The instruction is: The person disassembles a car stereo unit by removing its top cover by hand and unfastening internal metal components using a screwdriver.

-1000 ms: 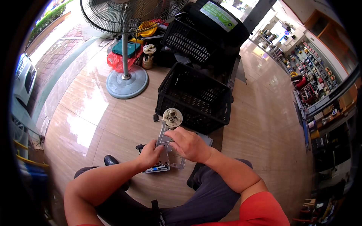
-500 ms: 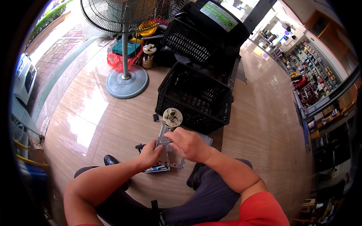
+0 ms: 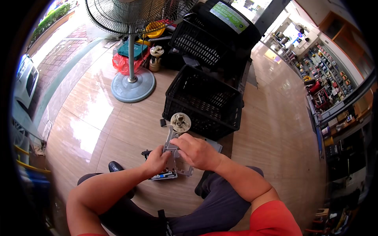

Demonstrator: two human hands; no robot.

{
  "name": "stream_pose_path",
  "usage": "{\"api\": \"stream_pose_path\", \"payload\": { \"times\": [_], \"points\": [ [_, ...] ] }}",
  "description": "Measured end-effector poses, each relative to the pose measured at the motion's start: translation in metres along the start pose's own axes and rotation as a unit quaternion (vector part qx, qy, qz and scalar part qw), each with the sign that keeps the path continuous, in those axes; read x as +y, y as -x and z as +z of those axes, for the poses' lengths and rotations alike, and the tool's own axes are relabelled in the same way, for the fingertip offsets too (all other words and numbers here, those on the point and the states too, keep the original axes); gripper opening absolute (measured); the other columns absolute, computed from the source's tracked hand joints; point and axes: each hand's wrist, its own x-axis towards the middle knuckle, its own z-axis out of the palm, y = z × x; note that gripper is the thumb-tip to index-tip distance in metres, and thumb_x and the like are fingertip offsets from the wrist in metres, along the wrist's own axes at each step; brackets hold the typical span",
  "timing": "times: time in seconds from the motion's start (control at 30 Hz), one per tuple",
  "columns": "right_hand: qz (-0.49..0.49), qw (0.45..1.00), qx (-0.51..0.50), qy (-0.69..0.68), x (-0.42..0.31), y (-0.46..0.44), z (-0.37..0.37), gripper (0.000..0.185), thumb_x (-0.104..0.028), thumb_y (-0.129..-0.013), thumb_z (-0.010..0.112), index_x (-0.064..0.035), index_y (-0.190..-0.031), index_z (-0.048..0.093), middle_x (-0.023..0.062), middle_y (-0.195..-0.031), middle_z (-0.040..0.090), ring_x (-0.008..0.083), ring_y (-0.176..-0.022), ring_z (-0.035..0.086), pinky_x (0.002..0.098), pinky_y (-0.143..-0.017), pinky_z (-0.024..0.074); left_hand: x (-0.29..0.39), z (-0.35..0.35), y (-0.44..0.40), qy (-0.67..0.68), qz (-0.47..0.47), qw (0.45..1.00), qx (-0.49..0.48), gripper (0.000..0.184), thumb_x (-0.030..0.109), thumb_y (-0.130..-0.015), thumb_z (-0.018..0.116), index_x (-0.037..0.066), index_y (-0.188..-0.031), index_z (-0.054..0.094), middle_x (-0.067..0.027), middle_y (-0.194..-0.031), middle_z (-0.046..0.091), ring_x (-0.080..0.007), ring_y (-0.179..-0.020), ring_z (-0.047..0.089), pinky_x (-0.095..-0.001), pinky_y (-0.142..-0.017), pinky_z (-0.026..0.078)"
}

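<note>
Between my shoes, a thin grey metal frame point(image 3: 185, 169) with cut-outs is held up off the floor. My left hand point(image 3: 156, 160) grips its left side, thumb on top. My right hand point(image 3: 196, 150) is closed over the upper part, its fingers pinched on a thin rod-like tool point(image 3: 173, 148) that reaches toward my left thumb; its tip is too small to make out. Below the frame lies a flat part with blue and white pieces point(image 3: 164, 176). A round cream-coloured part point(image 3: 180, 122) stands just beyond the frame.
A black plastic crate point(image 3: 202, 104) stands beyond the round part, with another crate point(image 3: 197, 43) behind it. A fan's round base point(image 3: 133, 86) is at the upper left, beside a red bag point(image 3: 125, 65). Shelves of goods point(image 3: 330, 70) line the right.
My right hand has shifted slightly at the fingers, and the thin tool has turned a little. My left hand stays in place on the frame.
</note>
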Motion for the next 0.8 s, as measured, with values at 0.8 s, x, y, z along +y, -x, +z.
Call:
{"api": "stream_pose_path", "payload": {
  "times": [0.8],
  "points": [
    [0.027, 0.999, -0.012, 0.032, 0.007, 0.003, 0.003, 0.038, -0.010, -0.085, 0.068, -0.0017, -0.120, 0.057, 0.0160, -0.099, 0.060, 0.0320, -0.083, 0.066, 0.0372, -0.071, 0.0554, -0.004, 0.001, -0.001, 0.002, 0.000, 1.000, 0.007, 0.034, 0.026, -0.099, 0.050, -0.005, -0.115, 0.051, -0.0177, -0.084, 0.065, -0.0237, -0.065, 0.066, -0.0367, -0.057, 0.054]
  ]
}}
